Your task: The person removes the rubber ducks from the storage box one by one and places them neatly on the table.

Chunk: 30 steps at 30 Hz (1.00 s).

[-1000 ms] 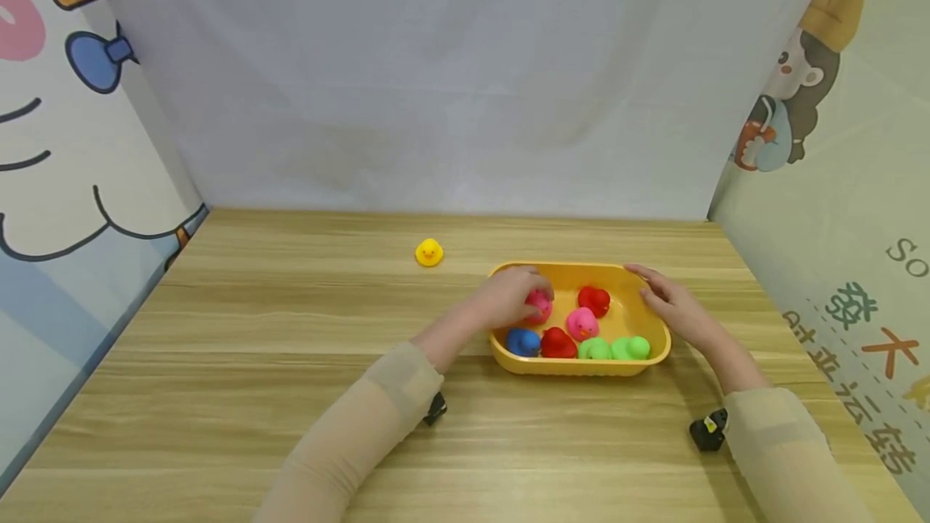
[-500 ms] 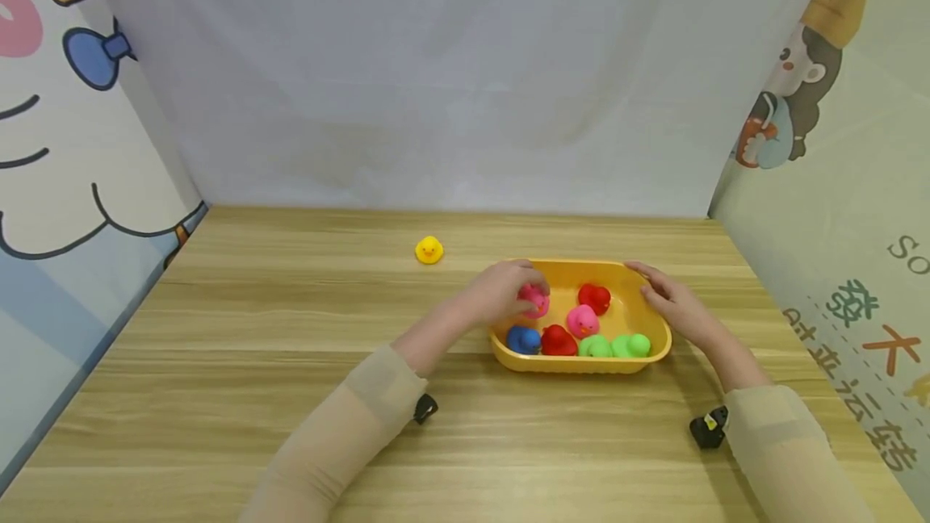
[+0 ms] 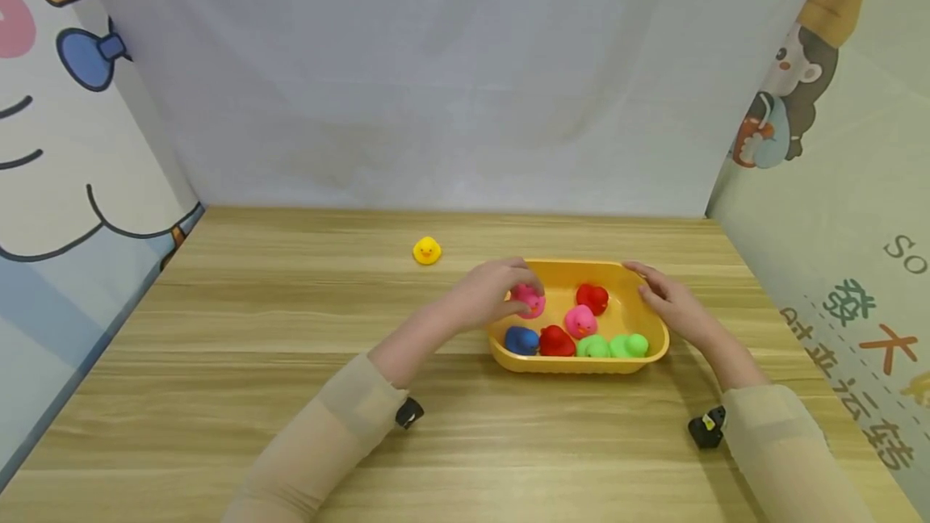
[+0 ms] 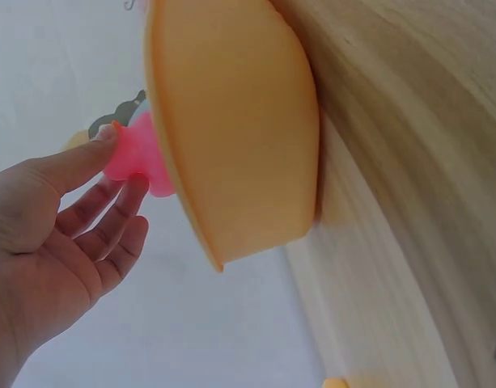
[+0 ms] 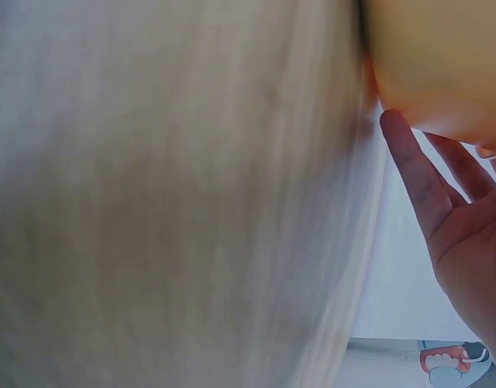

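Observation:
My left hand (image 3: 488, 294) pinches a pink rubber duck (image 3: 532, 303) between thumb and fingers at the left end of a yellow-orange plastic basin (image 3: 581, 365). In the left wrist view this pink duck (image 4: 139, 153) shows at the basin's rim. Fairly straight fingers of my right hand (image 3: 677, 310) rest against the basin's right end. Inside the basin lie another pink duck (image 3: 580, 321), a red duck (image 3: 592, 299) behind it, and a front row with a blue duck (image 3: 521, 340), a second red duck (image 3: 557, 341) and two green ducks (image 3: 629, 345).
Left of the basin, farther back on the wooden table (image 3: 218, 361), stands a yellow duck (image 3: 426, 251). A pale cloth (image 3: 450, 79) hangs behind the table, with printed panels on both sides. Small black devices (image 3: 707, 428) sit at the wrists.
My left hand has shifted slightly left with the pink duck, toward the basin's left rim. The right hand and the other ducks stay in place.

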### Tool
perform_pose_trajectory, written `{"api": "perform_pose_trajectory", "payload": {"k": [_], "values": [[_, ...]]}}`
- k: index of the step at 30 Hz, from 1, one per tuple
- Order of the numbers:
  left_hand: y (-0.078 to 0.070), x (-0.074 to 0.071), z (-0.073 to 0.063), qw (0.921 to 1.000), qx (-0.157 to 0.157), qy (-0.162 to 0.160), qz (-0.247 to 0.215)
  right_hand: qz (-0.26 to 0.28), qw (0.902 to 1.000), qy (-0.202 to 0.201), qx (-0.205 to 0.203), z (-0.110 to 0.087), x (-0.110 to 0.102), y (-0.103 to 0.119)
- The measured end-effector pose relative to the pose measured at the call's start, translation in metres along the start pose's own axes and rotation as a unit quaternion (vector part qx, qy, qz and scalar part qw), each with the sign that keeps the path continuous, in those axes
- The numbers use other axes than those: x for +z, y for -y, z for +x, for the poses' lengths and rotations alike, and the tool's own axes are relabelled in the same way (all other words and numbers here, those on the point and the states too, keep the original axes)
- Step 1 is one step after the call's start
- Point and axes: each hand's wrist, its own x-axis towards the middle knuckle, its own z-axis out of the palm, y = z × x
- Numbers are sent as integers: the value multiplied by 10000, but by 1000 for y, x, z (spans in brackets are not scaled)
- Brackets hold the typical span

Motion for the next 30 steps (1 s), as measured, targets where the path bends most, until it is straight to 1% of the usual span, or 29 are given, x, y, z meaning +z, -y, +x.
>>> {"api": "perform_pose_trajectory", "payload": {"k": [4, 7, 11, 16, 22, 25, 30], "values": [[-3, -8, -6, 9998, 124, -167, 28, -49, 10000, -14, -53, 0, 0, 2], [-4, -13, -10, 9995, 207, -232, 85, -50, 10000, -19, -78, -1, -1, 3], [-5, -20, -16, 9995, 209, -249, 56, 20, 10000, -3, -80, -1, -1, 3], [-6, -30, -25, 9991, 225, -356, 44, 57, 9999, 16, -89, -1, -1, 4], [-9, -45, -36, 9991, 98, -396, -119, 18, 9999, 18, -118, -1, -1, 4], [-9, -51, -41, 9983, 146, -512, -214, 17, 9999, 3, -119, -1, -1, 3], [-4, -57, -48, 9968, 249, -714, -250, 49, 9999, -4, -115, -1, -1, 3]]}}
